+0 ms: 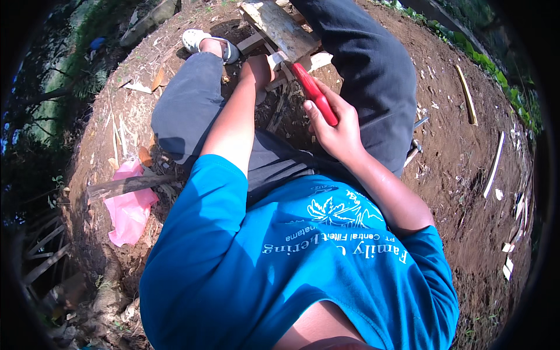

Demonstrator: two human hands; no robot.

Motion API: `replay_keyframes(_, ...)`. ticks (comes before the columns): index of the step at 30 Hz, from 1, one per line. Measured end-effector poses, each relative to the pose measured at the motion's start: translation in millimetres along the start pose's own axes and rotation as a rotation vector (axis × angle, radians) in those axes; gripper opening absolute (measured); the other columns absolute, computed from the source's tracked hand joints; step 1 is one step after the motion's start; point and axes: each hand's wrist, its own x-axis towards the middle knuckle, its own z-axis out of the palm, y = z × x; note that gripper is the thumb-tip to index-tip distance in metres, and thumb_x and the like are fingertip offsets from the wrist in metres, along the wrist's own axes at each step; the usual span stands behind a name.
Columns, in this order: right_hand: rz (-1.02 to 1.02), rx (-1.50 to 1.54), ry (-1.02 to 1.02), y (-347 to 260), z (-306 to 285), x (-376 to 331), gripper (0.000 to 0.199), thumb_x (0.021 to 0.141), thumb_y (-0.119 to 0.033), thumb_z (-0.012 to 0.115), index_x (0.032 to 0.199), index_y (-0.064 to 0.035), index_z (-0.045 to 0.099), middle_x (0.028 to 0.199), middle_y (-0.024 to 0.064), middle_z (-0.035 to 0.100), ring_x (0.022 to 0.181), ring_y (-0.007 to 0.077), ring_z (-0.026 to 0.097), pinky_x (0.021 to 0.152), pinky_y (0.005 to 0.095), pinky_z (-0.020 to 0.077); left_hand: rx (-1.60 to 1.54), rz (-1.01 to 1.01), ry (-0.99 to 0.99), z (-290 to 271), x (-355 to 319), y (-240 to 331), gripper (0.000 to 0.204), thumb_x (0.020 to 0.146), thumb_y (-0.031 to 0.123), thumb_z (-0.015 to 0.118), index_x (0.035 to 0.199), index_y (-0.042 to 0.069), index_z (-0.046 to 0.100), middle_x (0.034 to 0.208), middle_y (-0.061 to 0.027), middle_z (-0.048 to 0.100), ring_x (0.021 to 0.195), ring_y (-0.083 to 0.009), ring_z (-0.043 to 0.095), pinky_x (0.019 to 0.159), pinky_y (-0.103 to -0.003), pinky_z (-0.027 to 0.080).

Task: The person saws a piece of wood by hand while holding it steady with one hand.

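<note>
My right hand [341,125] is wrapped round the red handle [315,93] of a tool. Its far end meets the wood between my legs, and too little of the working part shows to tell its kind. Beyond it, my left hand [256,71] is closed on a pale piece of wood [276,59], right by the tool's tip. Both rest near the close end of a rough wooden bench [280,29], with more pale wood pieces [319,60] around it. My left fingers are partly hidden.
My bent legs in dark trousers [373,76] frame the work spot. At the left lie a pink plastic bag [131,213] and a wooden stick [131,185] across it. Metal tools [415,146] lie beside my right leg. Wood strips [494,163] and chips are scattered on the soil.
</note>
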Motion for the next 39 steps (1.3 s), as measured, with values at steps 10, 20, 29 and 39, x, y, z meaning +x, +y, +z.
replay_keyframes(10,0.022,0.006,-0.009,1.8,2.3,16.4,0.055,0.096,-0.018,0.069,0.142,0.0070,0.054,0.107,0.0260,0.072,0.097,0.0307,0.075,0.085,0.0361,0.0547,0.025,-0.057,-0.077,-20.5,2.8,6.3,0.041,0.076,0.039,0.082,0.104,0.008,0.078,0.105,-0.0193,0.076,0.099,-0.0361,0.073,0.087,-0.044,0.059)
replay_keyframes(20,0.022,0.064,-0.031,-7.5,1.7,18.1,0.056,0.095,-0.010,0.067,0.145,0.0074,0.049,0.099,0.0250,0.072,0.087,0.0277,0.076,0.079,0.0338,0.0556,0.002,-0.036,-0.015,-16.4,2.2,5.7,0.045,0.075,0.037,0.082,0.107,0.006,0.076,0.103,-0.0217,0.075,0.099,-0.0380,0.073,0.088,-0.046,0.058)
replay_keyframes(29,0.048,0.076,-0.022,-1.6,2.3,16.4,0.057,0.096,-0.010,0.069,0.149,0.0002,0.051,0.091,0.0111,0.070,0.075,0.0098,0.062,0.073,0.0266,0.0510,-0.019,-0.025,-0.019,-12.9,8.2,3.5,0.048,0.075,0.039,0.084,0.109,0.006,0.075,0.103,-0.0215,0.075,0.099,-0.0381,0.073,0.088,-0.046,0.058)
replay_keyframes(39,0.032,0.133,0.014,-2.9,5.8,15.6,0.056,0.094,-0.008,0.067,0.146,0.0038,0.051,0.091,0.0188,0.070,0.079,0.0201,0.071,0.075,0.0301,0.0540,-0.004,0.023,-0.005,-14.6,5.8,4.4,0.047,0.077,0.043,0.081,0.104,0.004,0.075,0.101,-0.0220,0.075,0.096,-0.0394,0.073,0.085,-0.046,0.059)
